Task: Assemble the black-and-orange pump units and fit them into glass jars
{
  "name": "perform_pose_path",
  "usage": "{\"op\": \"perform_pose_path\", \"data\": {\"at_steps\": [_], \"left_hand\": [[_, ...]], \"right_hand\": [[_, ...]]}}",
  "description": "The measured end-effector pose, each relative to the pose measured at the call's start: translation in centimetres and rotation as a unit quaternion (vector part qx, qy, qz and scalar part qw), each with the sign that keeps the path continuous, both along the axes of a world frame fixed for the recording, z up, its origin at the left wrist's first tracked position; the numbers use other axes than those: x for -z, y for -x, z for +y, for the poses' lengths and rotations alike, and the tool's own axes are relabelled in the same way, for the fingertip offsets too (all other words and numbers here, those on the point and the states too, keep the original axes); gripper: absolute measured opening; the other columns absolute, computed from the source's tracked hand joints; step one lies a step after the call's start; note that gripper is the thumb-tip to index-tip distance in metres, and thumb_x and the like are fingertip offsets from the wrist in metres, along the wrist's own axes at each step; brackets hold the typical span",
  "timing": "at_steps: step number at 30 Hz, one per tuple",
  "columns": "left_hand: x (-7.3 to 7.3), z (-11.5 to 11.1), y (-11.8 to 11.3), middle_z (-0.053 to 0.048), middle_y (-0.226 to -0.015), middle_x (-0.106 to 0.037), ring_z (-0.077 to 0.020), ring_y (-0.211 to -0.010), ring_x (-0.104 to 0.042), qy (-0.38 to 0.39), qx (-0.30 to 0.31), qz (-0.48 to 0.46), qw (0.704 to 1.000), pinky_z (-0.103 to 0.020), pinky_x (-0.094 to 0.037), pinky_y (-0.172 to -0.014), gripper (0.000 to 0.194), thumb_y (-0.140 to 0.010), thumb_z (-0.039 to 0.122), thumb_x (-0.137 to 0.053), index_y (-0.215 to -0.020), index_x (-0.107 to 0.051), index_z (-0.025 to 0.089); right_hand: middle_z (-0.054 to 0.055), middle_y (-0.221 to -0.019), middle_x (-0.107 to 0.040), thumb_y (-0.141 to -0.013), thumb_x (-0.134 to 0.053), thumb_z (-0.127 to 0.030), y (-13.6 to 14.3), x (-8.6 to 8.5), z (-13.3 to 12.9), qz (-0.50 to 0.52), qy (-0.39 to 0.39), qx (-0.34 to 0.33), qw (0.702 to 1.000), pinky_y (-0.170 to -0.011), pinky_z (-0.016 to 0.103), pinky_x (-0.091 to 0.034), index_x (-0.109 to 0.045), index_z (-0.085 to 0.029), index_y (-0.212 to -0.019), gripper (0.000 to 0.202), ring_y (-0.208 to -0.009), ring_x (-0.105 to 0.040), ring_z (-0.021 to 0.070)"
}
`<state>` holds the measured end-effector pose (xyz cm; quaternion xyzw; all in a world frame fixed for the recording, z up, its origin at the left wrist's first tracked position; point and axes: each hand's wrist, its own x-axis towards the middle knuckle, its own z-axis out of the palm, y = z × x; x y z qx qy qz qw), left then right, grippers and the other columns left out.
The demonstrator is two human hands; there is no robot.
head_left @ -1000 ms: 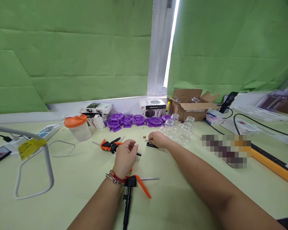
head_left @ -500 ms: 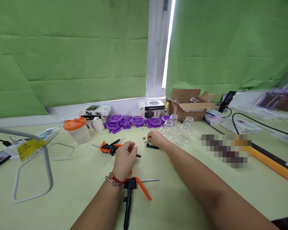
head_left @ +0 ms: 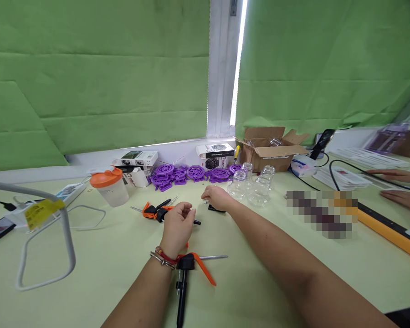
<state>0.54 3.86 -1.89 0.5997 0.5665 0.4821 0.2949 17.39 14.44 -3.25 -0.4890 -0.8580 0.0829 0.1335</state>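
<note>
My right hand point(head_left: 216, 196) reaches to the table's middle, its fingers pinched together over small parts that it mostly covers. A short black piece point(head_left: 216, 209) lies just under this hand. My left hand point(head_left: 179, 223) is curled, its thumb near the fingertips; what it holds, if anything, is hidden. Behind it lies an orange and black tool point(head_left: 153, 211) with metal rods, and a black tip shows to its right. Nearer the front, another black tool point(head_left: 186, 261) with an orange strip and a metal rod lies beside my left wrist.
Purple plastic parts point(head_left: 195, 173), glass jars point(head_left: 258, 193) and an open cardboard box point(head_left: 275, 157) line the back. An orange-lidded cup point(head_left: 111, 189) and grey metal frame point(head_left: 70, 241) stand left. Another person's hands point(head_left: 401, 196) are at the far right.
My right hand has shifted slightly left, over the small parts and the spring. My left hand has stayed put. Another person's hands have appeared at the right edge.
</note>
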Motion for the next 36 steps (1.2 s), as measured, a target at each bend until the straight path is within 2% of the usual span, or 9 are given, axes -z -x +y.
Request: {"op": "perform_pose_path", "data": {"at_steps": [3, 6, 11, 16, 19, 22, 26, 31, 36], "left_hand": [[0.0, 0.0, 0.1, -0.004, -0.075, -0.064, -0.0162, -0.067, -0.058, 0.0, -0.001, 0.01, 1.0, -0.029, -0.046, -0.064, 0.025, -0.071, 0.036, -0.057, -0.084, -0.062, 0.015], [-0.1, -0.1, 0.1, -0.004, -0.074, -0.064, -0.0159, -0.066, -0.057, -0.003, -0.006, 0.018, 1.0, -0.029, -0.046, -0.064, 0.024, -0.072, 0.036, -0.057, -0.083, -0.062, 0.016], [-0.4, -0.3, 0.0, -0.004, -0.073, -0.064, -0.0157, -0.065, -0.058, -0.002, -0.005, 0.002, 1.0, -0.028, -0.045, -0.062, 0.023, -0.07, 0.036, -0.059, -0.081, -0.063, 0.016], [-0.5, -0.4, -0.2, -0.004, -0.072, -0.064, -0.0159, -0.065, -0.058, 0.001, -0.004, -0.002, 1.0, -0.028, -0.046, -0.062, 0.023, -0.069, 0.035, -0.059, -0.081, -0.063, 0.016], [-0.5, -0.4, -0.2, -0.004, -0.072, -0.064, -0.0165, -0.066, -0.058, 0.001, -0.002, 0.001, 1.0, -0.029, -0.046, -0.063, 0.023, -0.069, 0.036, -0.059, -0.08, -0.063, 0.016], [-0.4, -0.3, -0.2, -0.004, -0.072, -0.064, -0.0168, -0.066, -0.058, 0.007, -0.003, -0.004, 1.0, -0.029, -0.046, -0.063, 0.024, -0.069, 0.036, -0.059, -0.081, -0.063, 0.016], [-0.3, -0.2, -0.1, -0.004, -0.074, -0.065, -0.017, -0.067, -0.059, 0.002, -0.002, -0.006, 1.0, -0.029, -0.046, -0.063, 0.025, -0.069, 0.037, -0.06, -0.082, -0.064, 0.016], [-0.2, -0.2, -0.1, -0.004, -0.074, -0.065, -0.017, -0.068, -0.059, 0.009, -0.005, 0.008, 1.0, -0.029, -0.047, -0.065, 0.024, -0.07, 0.037, -0.059, -0.082, -0.063, 0.016], [-0.2, -0.2, 0.0, -0.004, -0.074, -0.065, -0.0172, -0.069, -0.059, 0.012, -0.005, 0.006, 1.0, -0.03, -0.046, -0.065, 0.025, -0.069, 0.037, -0.06, -0.081, -0.063, 0.016]], "right_hand": [[0.007, -0.091, -0.068, -0.077, -0.055, -0.023, 0.9, -0.4, -0.3, -0.021, -0.003, 0.007, 1.0, -0.074, 0.024, -0.039, -0.073, -0.019, -0.084, 0.019, -0.087, -0.058, 0.0191], [0.008, -0.085, -0.069, -0.072, -0.06, -0.021, 1.7, -0.5, -0.5, -0.043, -0.001, 0.015, 0.999, -0.073, 0.026, -0.037, -0.073, -0.019, -0.077, 0.014, -0.084, -0.058, 0.0208], [0.006, -0.087, -0.069, -0.072, -0.059, -0.018, 2.2, -0.5, -0.7, -0.05, 0.0, 0.014, 0.999, -0.074, 0.025, -0.036, -0.073, -0.02, -0.076, 0.015, -0.085, -0.058, 0.0194], [0.008, -0.098, -0.067, -0.081, -0.048, -0.019, 0.6, -1.0, -0.1, -0.035, -0.002, 0.053, 0.998, -0.072, 0.022, -0.037, -0.07, -0.017, -0.087, 0.022, -0.087, -0.058, 0.0169], [0.01, -0.092, -0.067, -0.079, -0.049, -0.015, -0.9, -0.8, 0.6, -0.041, 0.018, 0.078, 0.996, -0.065, 0.021, -0.037, -0.07, -0.014, -0.085, 0.021, -0.081, -0.059, 0.0166], [0.008, -0.081, -0.069, -0.072, -0.057, -0.011, -1.7, -0.3, 1.1, -0.05, 0.052, 0.072, 0.995, -0.059, 0.02, -0.037, -0.071, -0.014, -0.077, 0.015, -0.072, -0.059, 0.0149], [0.007, -0.078, -0.07, -0.067, -0.06, -0.008, -1.8, -0.2, 1.2, -0.048, 0.075, 0.056, 0.994, -0.059, 0.019, -0.037, -0.071, -0.014, -0.075, 0.015, -0.069, -0.058, 0.0139], [0.006, -0.08, -0.07, -0.068, -0.059, -0.006, -1.9, -0.5, 0.8, -0.029, 0.084, 0.042, 0.995, -0.061, 0.019, -0.038, -0.072, -0.014, -0.075, 0.017, -0.07, -0.058, 0.0134], [0.006, -0.084, -0.068, -0.072, -0.058, -0.012, -2.2, -1.3, 0.0, 0.0, 0.072, 0.045, 0.996, -0.064, 0.02, -0.038, -0.071, -0.015, -0.079, 0.015, -0.074, -0.058, 0.0148]]}}
